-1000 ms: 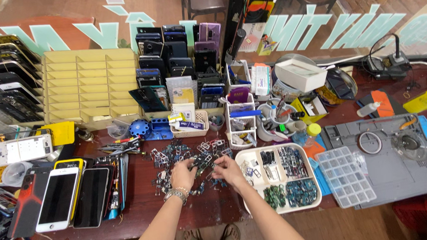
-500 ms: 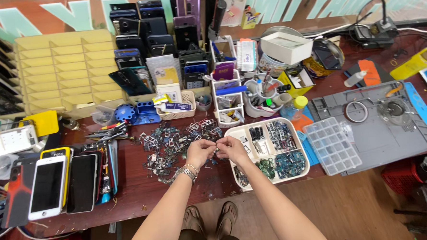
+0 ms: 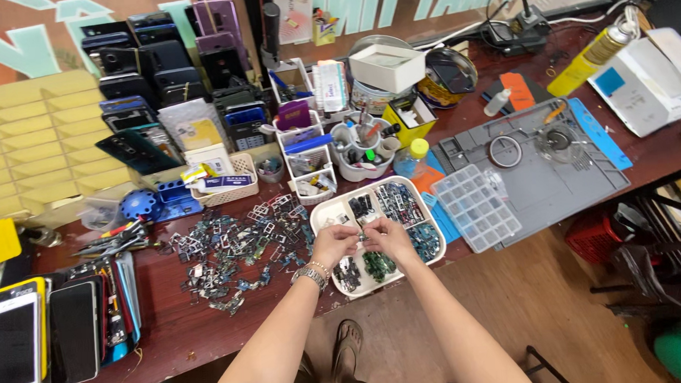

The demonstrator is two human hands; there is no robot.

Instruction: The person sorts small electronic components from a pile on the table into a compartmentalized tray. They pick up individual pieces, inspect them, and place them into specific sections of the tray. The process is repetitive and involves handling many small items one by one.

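tiny dark metal phone part pinched between left hand and right hand fingertips - over white rounded plastic tray - detail too small.

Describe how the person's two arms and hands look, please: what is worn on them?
Both forearms are bare, with no sleeves and no gloves in view. The left hand has a silver metal-link wristwatch on its wrist. The right hand and its wrist carry nothing that I can see. Rings are too small to tell.
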